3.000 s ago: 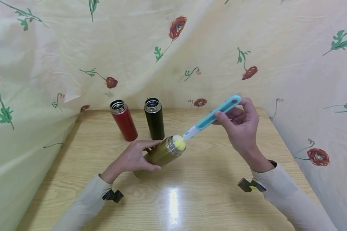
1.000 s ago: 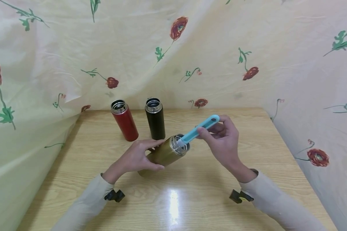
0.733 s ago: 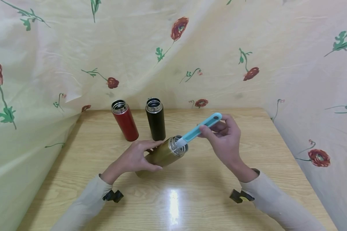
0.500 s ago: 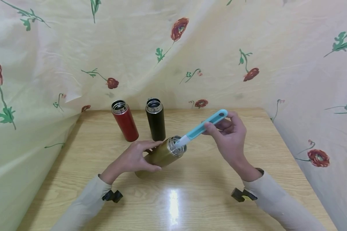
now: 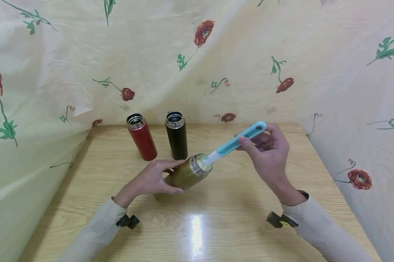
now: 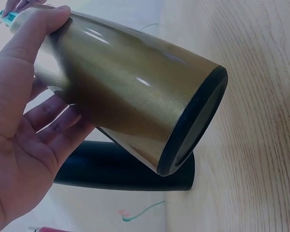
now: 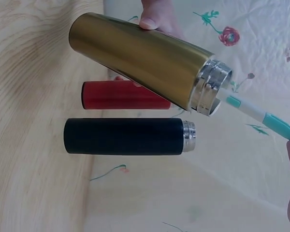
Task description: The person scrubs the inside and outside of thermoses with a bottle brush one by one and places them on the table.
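My left hand [image 5: 155, 178] grips a gold thermos bottle [image 5: 183, 176] around its body, with the thumb and fingers on opposite sides. The bottle is tilted, its open steel mouth facing up and to the right. In my right hand [image 5: 270, 156] I pinch the blue handle of a bottle brush [image 5: 237, 143]. Its white neck slants into the mouth, and a bit of the yellow-white sponge head shows just inside the rim. The right wrist view shows the brush neck entering the gold bottle [image 7: 145, 60]; the left wrist view shows the gold bottle's dark base [image 6: 198, 121].
A red bottle [image 5: 142, 140] and a black bottle [image 5: 177, 138] stand uncapped behind the gold one, near the back of the wooden table [image 5: 242, 225]. A flower-patterned cloth [image 5: 249, 47] hangs behind and at both sides.
Three seconds ago the sponge head was at the mouth; the brush then went deep inside. Since then my right hand has drawn it up and to the right, bringing the sponge back near the rim.
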{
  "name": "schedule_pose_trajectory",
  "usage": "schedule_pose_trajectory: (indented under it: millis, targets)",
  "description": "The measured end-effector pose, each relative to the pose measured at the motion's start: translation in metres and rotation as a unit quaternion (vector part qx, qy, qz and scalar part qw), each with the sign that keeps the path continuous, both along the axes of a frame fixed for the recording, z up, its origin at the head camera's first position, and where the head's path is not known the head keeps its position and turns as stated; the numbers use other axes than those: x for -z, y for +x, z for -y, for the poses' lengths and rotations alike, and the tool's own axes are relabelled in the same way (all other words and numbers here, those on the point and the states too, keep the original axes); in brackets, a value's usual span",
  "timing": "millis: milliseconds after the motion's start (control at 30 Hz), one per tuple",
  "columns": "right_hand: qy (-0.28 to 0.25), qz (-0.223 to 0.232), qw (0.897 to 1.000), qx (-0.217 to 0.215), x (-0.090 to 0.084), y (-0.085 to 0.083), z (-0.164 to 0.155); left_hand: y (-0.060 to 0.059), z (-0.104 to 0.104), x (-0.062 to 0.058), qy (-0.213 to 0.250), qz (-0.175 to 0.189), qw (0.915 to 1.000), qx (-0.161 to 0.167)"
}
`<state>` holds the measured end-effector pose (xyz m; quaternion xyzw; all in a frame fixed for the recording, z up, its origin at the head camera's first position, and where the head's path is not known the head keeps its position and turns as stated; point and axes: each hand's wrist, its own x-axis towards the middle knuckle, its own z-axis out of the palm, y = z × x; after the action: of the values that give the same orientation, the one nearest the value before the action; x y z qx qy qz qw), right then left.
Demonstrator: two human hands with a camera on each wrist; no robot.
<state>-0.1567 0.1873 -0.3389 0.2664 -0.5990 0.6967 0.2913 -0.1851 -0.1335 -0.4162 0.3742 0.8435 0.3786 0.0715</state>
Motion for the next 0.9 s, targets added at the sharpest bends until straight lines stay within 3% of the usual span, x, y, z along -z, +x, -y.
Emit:
schedule_pose_trajectory:
  millis: [367,900]
  targets:
    - [0.009,-0.008,1.0,-0.015,-0.005,0.005,-0.004,0.002,0.006,-0.002,-0.001,0.034,0.9994,0.008]
    - [-0.006,-0.017,1.0,-0.012,-0.009,0.008,-0.007,0.001,0.011,0.0,-0.003,0.027,0.9996,0.007]
